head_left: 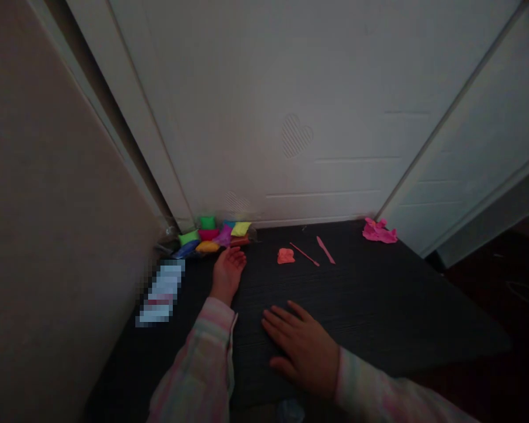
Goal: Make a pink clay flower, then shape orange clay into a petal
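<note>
My left hand (pixel 228 271) rests on its edge on the dark table, palm turned inward and fingers loosely curved, with nothing seen in it. Just beyond its fingertips lie several colourful packets of what looks like modelling clay (pixel 209 247). My right hand (pixel 302 346) lies flat near the front of the table, palm down, fingers stretched out. Farther back sits a small flattened lump of orange-pink clay (pixel 285 255). To its right are a thin pink stick tool (pixel 304 254) and a pink plastic knife (pixel 325 249), touched by neither hand.
A crumpled bright pink piece (pixel 379 230) lies at the table's back right corner. A blurred-out white sheet (pixel 162 294) is at the left edge of the dark table (pixel 379 311). White panels (pixel 335 76) rise behind the table, and a wall (pixel 48 205) borders the left.
</note>
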Demonstrator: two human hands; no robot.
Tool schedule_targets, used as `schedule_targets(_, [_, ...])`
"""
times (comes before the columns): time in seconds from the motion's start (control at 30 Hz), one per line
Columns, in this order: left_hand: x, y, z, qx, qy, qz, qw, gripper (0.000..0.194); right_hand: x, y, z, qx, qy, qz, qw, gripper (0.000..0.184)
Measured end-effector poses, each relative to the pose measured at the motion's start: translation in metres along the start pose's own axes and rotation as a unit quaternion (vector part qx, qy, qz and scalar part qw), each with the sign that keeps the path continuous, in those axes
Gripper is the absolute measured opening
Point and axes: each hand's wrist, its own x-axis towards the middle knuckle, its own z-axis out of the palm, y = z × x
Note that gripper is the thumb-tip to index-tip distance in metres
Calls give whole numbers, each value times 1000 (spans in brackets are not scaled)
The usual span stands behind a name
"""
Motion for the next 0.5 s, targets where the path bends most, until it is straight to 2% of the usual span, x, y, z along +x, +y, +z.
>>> schedule_targets(0.03, [-1,0,0,3,-1,1,1000,21,11,-6,3,5,1,-14,1000,54])
schedule_targets(0.1, [-3,1,-1,11,-4,5,1000,22,36,-7,5,-3,19,11,1000,52])
schedule_targets(0.17, [-4,2,-1,17,-9,8,1000,22,54,6,3,-22,40,69,997,52])
schedule_targets(0.23, [-4,2,-1,20,-14,9,1000,23,58,25,-3,-40,49,118,991,50])
schedule_targets(0.3, [-4,2,-1,18,-17,7,1000,23,45,43,-8,-59,49,149,986,47])
schedule_targets(0.37, [-2,1,0,12,-16,4,1000,23,23,49,-11,-71,39,165,983,45])
schedule_targets(0.43, [-1,0,0,4,-13,0,1000,23,-1,42,-10,-70,26,164,984,42])
schedule_targets(0.5, [0,-1,0,-2,-10,0,1000,23,-15,24,-5,-57,8,122,991,42])
